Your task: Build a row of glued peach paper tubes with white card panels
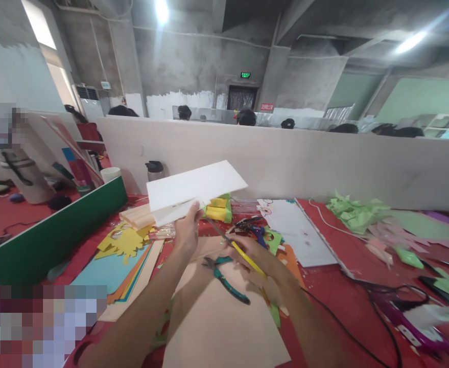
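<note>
My left hand (188,227) is closed on the lower edge of a white board (197,186), holding it tilted above the table. A narrower white flap or second piece shows under its lower edge; whether it is joined I cannot tell. My right hand (247,255) is wrapped round a yellow utility knife (249,259), its thin dark blade pointing up and left toward the board's lower edge. Below the hands, diagonal-cutting pliers (230,286) with teal and black handles lie on a large beige sheet (212,327).
Left are yellow paper cut-outs (122,240), coloured sheets (107,273) and a green divider (55,230). A printed white board (299,232), green tissue paper (356,212) and a purple power strip (411,327) with black cables lie right. A pale partition (304,158) stands behind.
</note>
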`<act>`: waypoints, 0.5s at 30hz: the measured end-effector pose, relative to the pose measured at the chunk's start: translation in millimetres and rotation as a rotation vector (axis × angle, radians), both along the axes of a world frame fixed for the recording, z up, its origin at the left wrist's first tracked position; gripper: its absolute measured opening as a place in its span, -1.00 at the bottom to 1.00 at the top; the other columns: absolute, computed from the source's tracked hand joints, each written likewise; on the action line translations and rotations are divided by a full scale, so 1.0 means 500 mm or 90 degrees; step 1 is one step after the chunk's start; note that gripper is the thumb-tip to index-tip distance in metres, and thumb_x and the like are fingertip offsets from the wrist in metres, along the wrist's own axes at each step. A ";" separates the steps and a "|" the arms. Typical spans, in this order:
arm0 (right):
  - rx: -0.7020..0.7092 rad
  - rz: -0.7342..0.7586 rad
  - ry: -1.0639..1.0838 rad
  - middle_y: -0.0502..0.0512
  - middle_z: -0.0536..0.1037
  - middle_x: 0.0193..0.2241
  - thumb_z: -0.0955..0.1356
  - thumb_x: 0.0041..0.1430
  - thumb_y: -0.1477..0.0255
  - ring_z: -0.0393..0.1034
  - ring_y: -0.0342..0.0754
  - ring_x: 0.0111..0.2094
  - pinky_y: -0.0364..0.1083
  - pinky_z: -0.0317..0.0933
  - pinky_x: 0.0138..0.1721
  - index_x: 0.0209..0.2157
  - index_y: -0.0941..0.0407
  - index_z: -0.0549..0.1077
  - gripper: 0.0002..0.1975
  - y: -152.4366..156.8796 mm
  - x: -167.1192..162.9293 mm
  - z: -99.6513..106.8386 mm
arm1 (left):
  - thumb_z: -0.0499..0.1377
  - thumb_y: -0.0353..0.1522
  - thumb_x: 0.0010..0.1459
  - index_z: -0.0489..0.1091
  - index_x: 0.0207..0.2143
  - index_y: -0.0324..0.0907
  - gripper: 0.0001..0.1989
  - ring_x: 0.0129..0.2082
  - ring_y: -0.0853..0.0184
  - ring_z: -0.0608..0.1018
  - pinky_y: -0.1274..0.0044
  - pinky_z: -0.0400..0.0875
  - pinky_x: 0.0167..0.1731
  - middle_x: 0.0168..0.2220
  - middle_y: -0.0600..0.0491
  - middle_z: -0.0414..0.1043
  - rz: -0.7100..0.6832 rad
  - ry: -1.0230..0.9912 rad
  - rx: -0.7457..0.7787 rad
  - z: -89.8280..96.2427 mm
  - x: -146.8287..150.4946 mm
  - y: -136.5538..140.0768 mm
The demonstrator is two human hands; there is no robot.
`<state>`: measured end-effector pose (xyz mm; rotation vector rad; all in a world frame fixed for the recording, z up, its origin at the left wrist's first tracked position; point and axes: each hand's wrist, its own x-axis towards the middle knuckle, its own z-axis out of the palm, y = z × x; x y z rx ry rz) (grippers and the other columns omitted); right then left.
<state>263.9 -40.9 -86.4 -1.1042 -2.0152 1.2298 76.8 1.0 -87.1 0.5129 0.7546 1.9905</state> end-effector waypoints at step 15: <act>0.040 0.138 -0.238 0.02 0.61 -0.44 0.40 0.09 0.35 0.45 -0.06 -0.44 -0.20 0.17 -0.47 -0.19 0.02 0.62 -0.77 -0.002 0.077 0.019 | 0.38 -0.31 -0.09 0.48 -0.32 -0.20 -0.74 -0.48 0.45 0.43 0.58 0.32 -0.46 -0.40 0.11 0.46 -0.210 0.128 0.123 0.002 0.018 -0.028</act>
